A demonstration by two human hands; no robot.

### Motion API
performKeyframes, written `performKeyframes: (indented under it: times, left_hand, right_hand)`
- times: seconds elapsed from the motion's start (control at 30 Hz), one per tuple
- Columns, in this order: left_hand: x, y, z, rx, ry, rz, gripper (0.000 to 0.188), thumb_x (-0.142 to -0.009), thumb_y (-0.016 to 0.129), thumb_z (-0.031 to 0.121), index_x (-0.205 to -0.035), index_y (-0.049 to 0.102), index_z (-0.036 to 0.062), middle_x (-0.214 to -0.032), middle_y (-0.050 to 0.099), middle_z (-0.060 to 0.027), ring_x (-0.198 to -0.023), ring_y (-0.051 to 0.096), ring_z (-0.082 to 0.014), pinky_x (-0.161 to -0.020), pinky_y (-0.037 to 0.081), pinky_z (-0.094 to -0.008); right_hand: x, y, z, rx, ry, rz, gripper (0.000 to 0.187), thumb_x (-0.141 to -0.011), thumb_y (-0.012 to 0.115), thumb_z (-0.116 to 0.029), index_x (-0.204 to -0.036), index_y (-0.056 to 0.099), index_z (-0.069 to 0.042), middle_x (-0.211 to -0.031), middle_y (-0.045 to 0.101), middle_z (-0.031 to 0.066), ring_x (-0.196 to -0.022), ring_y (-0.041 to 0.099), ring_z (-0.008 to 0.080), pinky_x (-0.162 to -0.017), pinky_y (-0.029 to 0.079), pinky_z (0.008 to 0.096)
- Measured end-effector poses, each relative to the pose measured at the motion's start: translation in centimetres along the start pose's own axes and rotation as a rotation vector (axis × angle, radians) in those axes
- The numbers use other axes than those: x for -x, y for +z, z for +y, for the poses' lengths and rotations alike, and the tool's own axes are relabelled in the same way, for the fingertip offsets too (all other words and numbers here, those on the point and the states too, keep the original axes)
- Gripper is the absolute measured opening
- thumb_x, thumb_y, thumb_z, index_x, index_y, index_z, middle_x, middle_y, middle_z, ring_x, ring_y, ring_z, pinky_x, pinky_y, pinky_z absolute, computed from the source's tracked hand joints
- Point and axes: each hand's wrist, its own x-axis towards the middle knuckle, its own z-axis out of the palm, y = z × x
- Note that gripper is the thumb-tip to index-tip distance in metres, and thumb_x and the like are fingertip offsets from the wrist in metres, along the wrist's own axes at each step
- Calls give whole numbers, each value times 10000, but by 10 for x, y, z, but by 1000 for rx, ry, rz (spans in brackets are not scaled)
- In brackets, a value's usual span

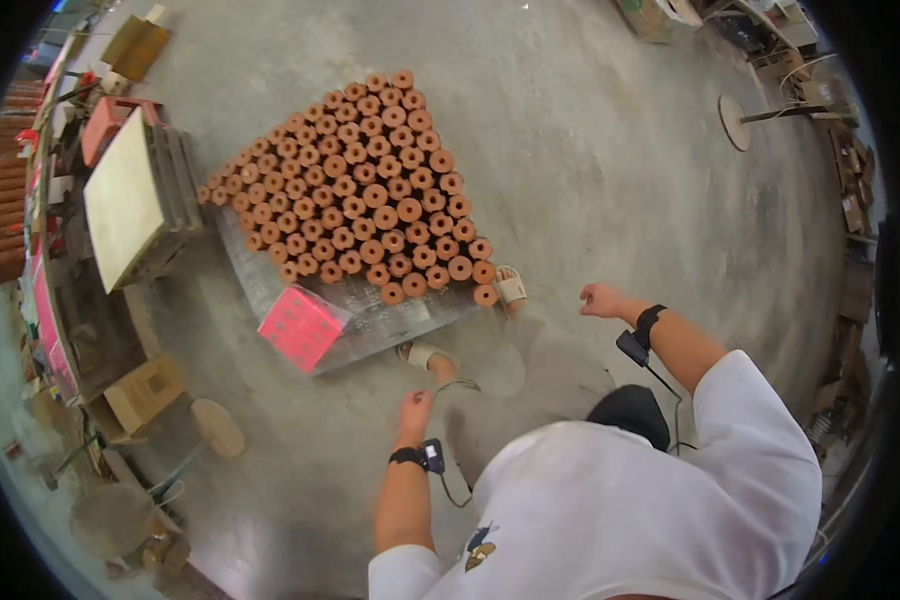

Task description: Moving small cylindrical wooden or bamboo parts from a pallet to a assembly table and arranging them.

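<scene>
My left hand [415,411] hangs over the floor beside my left sandal, its fingers curled in and no object visible in it. Out to the right, my right hand [602,301] is loosely closed over bare floor, also with nothing seen in it. Neither hand touches the stack. In front of my feet stand many reddish-brown cylinders [374,196] with centre holes, packed in rows on a grey, sheet-like base [400,322]. Some have round rims and others notched ones. A bright pink flat piece [303,328] lies at the near left corner of the base.
Left of the stack stands a pile with a pale board [126,205] on top. A cardboard box [146,393] and a round-topped stool [217,428] are nearer at left. Another round-topped stool [733,123] stands far right, beside cluttered shelving [855,185].
</scene>
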Motion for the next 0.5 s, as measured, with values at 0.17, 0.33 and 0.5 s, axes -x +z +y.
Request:
performKeyframes:
  times: [0.17,0.33,0.5]
  left_hand:
    - [-32,136,92,-186,77,-170,472,-875,680,312,-1205,606,-17,-1003,724,-192,-945,697,-288,-838,535,-379]
    - [-93,200,106,-169,197,-69,429,-879,674,304,-1183,615,7,-962,719,-192,-910,697,-308,-828,536,-397]
    - [-156,238,87,90,-50,-27,467,-889,679,275,-1254,556,12,-1087,679,-202,-951,675,-300,-826,536,-415]
  right_hand:
    - [-58,0,43,44,-3,58,527,-796,715,-301,-1240,612,-37,-1124,697,176,-1056,657,345,-917,525,430]
    - [-129,33,0,5,-63,31,518,-809,691,-282,-1263,596,-53,-1168,683,168,-1086,648,333,-941,516,416]
    - [-202,76,-34,-82,-117,49,529,-806,694,-278,-1276,585,-60,-1193,668,162,-1110,634,336,-943,509,438]
